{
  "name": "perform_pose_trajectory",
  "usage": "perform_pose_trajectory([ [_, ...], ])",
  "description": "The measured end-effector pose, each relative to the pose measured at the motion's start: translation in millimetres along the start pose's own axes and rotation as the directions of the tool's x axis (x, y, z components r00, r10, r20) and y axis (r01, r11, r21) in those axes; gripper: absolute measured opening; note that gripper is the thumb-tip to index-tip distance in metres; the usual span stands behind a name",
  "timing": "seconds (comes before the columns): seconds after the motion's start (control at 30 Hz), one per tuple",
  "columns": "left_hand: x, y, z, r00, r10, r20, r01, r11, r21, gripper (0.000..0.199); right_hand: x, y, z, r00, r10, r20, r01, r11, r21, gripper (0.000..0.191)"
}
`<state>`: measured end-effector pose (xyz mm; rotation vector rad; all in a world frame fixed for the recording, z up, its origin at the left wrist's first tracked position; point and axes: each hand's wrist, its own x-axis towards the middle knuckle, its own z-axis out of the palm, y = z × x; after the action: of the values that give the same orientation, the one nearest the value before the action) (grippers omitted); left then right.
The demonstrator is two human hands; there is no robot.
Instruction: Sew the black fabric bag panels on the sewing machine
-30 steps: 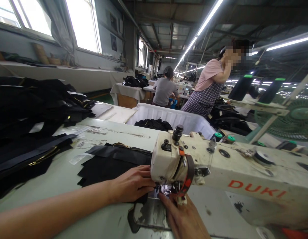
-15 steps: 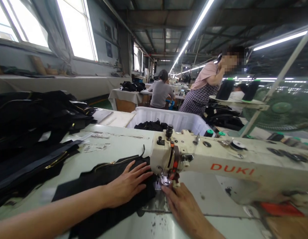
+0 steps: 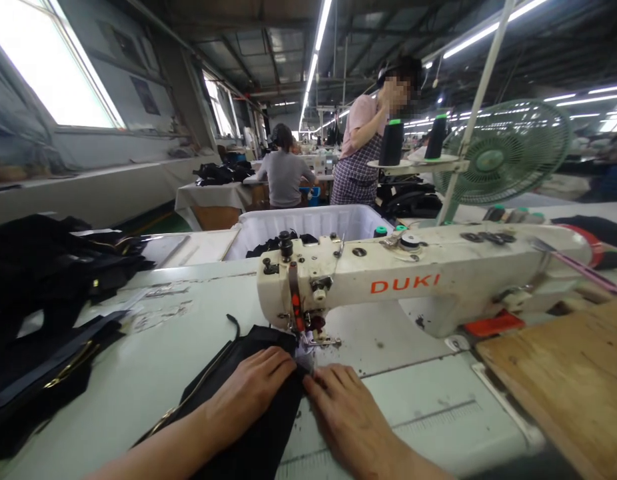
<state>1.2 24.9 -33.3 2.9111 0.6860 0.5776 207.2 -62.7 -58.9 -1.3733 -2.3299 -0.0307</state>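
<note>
A black fabric piece (image 3: 268, 427) with a zipper edge lies on the pale green table, its far end by the needle area of the white sewing machine (image 3: 398, 283). My left hand (image 3: 261, 380) rests on this fabric just left of the needle, its fingers bent and together, pinching the cloth. On the right, my right hand (image 3: 341, 400) has its thumb and index fingertips at the fabric's right edge, in front of the presser foot (image 3: 321, 342). Its fingers are curled close together on the cloth edge.
Piled black garments (image 3: 48, 267) cover the table's left side. Behind the machine is a white bin (image 3: 333, 217) with black cloth. A wooden board (image 3: 563, 373) lies at right. Two people are beyond, one seated, one standing. A green fan (image 3: 493, 157) and thread cones (image 3: 391, 143) are back right.
The view has turned right. The fabric has swung to point more toward me. My left hand's spread fingers have drawn together, and my right hand has moved back from the presser foot to the fabric edge.
</note>
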Motion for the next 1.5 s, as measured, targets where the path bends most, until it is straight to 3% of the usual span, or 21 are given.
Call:
perform_pose_trajectory([
  [0.27,-9.2,-16.7,-1.9,0.995,0.095,-0.018,-0.095,0.995,0.012,0.027,7.0,1.7,-2.3,1.000,0.005,0.020,-0.002,0.994,-0.112,0.034],
  [0.47,-17.4,-18.2,4.9,0.976,0.186,0.115,-0.206,0.957,0.202,0.035,6.7,0.7,-0.6,1.000,-0.009,0.022,0.012,0.991,-0.131,0.032],
  [0.77,-9.6,-7.7,5.6,0.986,0.116,0.122,-0.146,0.950,0.277,0.028,4.8,8.8,4.4,1.000,0.016,0.022,-0.014,0.996,-0.083,0.038],
  [0.87,-4.0,-3.4,-0.9,0.981,0.082,0.173,-0.124,0.960,0.249,0.027,5.9,10.1,3.5,0.999,0.022,0.033,-0.020,0.998,-0.063,0.040],
  [1.0,-0.4,4.9,-10.9,0.964,0.014,0.265,-0.069,0.978,0.198,0.030,5.8,9.2,-7.9,0.995,0.067,0.074,-0.073,0.993,0.089,0.034],
  [1.1,-5.5,9.6,-11.3,0.974,-0.003,0.228,-0.041,0.981,0.187,0.039,5.1,8.1,-12.7,0.992,0.112,0.051,-0.120,0.978,0.172,0.038],
  [1.3,-8.4,14.8,-12.6,0.989,-0.004,0.149,-0.017,0.990,0.137,0.038,6.9,5.7,2.2,0.998,-0.029,0.048,0.031,0.998,-0.053,0.056],
  [1.5,-5.7,14.2,-22.5,0.985,0.044,0.169,-0.049,0.999,0.023,0.035,8.2,7.0,8.1,0.990,-0.130,-0.051,0.120,0.979,-0.162,0.051],
])
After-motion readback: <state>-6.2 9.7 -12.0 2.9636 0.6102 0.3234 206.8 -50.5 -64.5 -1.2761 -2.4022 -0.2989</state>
